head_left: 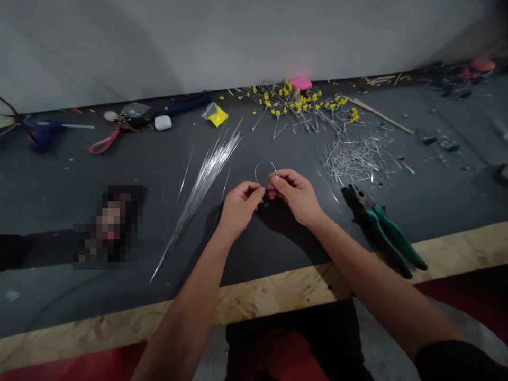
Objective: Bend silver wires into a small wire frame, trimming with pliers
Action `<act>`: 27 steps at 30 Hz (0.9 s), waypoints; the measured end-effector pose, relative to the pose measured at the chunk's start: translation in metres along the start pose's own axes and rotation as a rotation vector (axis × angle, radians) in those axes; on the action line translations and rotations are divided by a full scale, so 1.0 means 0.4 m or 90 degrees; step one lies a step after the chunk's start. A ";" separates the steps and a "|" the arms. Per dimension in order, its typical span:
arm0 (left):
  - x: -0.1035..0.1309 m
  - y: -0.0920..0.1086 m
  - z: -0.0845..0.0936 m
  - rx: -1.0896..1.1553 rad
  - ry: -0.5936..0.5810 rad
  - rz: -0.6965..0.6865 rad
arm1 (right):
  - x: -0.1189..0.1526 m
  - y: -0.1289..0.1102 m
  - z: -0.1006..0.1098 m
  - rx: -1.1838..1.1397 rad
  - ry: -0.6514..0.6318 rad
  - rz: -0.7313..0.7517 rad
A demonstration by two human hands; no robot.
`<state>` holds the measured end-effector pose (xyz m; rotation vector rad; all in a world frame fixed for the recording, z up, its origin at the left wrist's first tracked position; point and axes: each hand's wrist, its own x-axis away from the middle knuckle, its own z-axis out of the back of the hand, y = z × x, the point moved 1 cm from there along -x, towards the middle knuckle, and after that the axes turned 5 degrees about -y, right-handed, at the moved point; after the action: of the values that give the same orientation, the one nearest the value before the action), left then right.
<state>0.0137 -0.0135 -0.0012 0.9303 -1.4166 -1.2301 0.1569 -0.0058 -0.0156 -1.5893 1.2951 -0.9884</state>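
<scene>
A thin metal wire [265, 163], bent into a round loop, is held up between both hands over the dark table. My left hand [241, 206] pinches the wire at the loop's lower side. On the other side, my right hand [296, 194] grips it between thumb and fingers; the wire's ends are partly hidden there. Left of the hands lies a long bundle of straight wires [206, 180], with a few single wires beside it. Pliers with green and black handles [383, 227] rest right of my right hand, below a heap of short wire pieces [353, 159].
Yellow-tipped wire pieces [293, 100] lie at the back near a pink lump [300, 83]. A yellow packet [215, 114], a white case [162, 123], keys with a red strap [105, 142] and a blue glue gun [43, 135] are toward the left. A wooden stick [381, 115] lies back right.
</scene>
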 end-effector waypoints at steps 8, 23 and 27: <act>-0.004 -0.005 0.008 -0.038 0.004 0.034 | 0.006 -0.014 -0.009 0.137 -0.004 0.034; -0.009 0.003 0.013 0.138 0.018 0.022 | -0.001 0.000 -0.003 -0.007 -0.033 -0.047; -0.009 0.008 0.016 0.185 0.049 0.015 | -0.003 0.001 0.000 0.019 -0.049 -0.025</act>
<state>0.0082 -0.0081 0.0013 1.1422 -1.5662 -0.9753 0.1565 -0.0048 -0.0159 -1.6195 1.1966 -0.9567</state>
